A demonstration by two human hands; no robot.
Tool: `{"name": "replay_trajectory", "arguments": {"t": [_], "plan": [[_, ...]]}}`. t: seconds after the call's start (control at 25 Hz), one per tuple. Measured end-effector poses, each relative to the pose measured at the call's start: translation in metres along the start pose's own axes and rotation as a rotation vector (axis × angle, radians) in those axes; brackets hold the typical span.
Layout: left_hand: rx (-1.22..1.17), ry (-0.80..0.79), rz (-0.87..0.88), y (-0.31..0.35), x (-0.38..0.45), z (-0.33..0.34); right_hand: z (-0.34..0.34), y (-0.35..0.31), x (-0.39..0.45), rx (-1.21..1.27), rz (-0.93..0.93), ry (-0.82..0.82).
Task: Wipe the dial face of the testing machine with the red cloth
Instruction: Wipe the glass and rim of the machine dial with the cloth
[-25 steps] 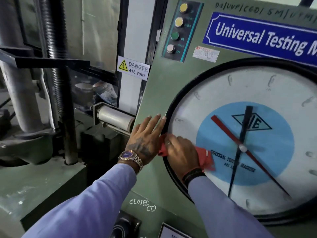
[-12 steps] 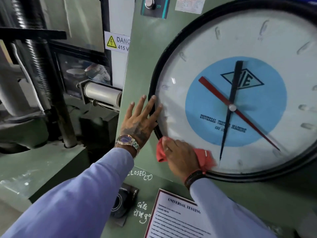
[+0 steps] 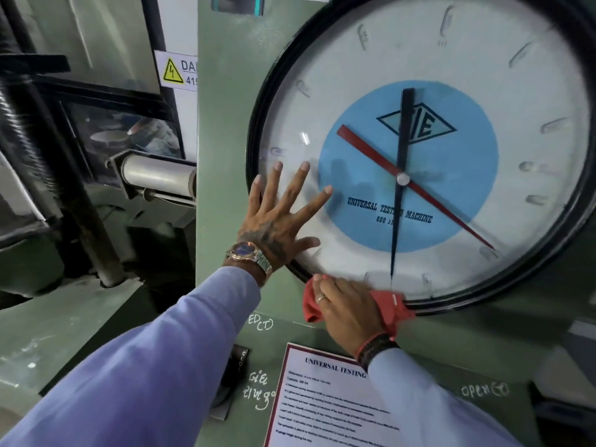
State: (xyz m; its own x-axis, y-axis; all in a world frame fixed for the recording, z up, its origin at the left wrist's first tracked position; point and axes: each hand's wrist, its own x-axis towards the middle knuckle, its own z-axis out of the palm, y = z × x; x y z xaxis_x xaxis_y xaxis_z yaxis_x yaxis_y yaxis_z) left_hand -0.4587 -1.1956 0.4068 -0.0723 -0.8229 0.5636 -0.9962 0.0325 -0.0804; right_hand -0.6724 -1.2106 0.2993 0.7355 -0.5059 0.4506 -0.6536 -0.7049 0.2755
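From the head camera, the only view we have, we look down at the green panel of the testing machine [image 3: 225, 130], where the dial face [image 3: 322, 256] fills the upper right behind its black rim [image 3: 254, 124]. Our left hand [image 3: 277, 221] lies flat on the lower-left part of the glass, fingers [image 3: 298, 185] spread and holding nothing, the wristwatch [image 3: 246, 251] just off the rim. Our right hand [image 3: 348, 312] presses the red cloth [image 3: 392, 309] against the bottom edge of the dial, palm over it and fingers laid flat rather than curled; the cloth bunches out on both sides of the hand and sits half on the rim, half on the panel below. We judge the wipe is working along the lower margin, with most of the glass above yet to cover. The risks we see: the bare left palm may leave smears on the glass we are cleaning, the loose cloth may slip from under a flat hand, and a stroke drifting lower would rub the chalk marks [image 3: 261, 324] and the notice sheet [image 3: 322, 398] rather than the dial.
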Motion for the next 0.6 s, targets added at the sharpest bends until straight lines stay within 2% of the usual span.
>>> {"name": "replay_trajectory", "arguments": {"t": [0.08,0.2,0.28,0.36,0.44,0.52,0.6], "plan": [[0.012,-0.001,-0.019,0.016,0.018,0.006,0.006,-0.012,0.009,0.002,-0.036,0.050],[-0.010,-0.022,-0.055,0.031,0.026,0.017,0.003,0.019,-0.022,-0.053,-0.095,0.055],[-0.046,-0.002,-0.077,0.036,0.026,0.022,-0.004,0.034,-0.046,-0.081,-0.041,0.062],[-0.034,0.055,-0.018,0.052,0.031,0.022,-0.001,0.021,-0.047,-0.053,0.034,0.026],[-0.027,0.153,0.087,0.081,0.044,0.019,-0.001,0.013,-0.041,-0.047,0.006,-0.015],[-0.058,0.216,0.108,0.104,0.055,0.014,-0.010,0.040,-0.062,-0.128,-0.059,-0.007],[-0.070,0.237,0.100,0.112,0.059,0.015,-0.026,0.077,-0.091,-0.211,-0.015,0.005]]}}
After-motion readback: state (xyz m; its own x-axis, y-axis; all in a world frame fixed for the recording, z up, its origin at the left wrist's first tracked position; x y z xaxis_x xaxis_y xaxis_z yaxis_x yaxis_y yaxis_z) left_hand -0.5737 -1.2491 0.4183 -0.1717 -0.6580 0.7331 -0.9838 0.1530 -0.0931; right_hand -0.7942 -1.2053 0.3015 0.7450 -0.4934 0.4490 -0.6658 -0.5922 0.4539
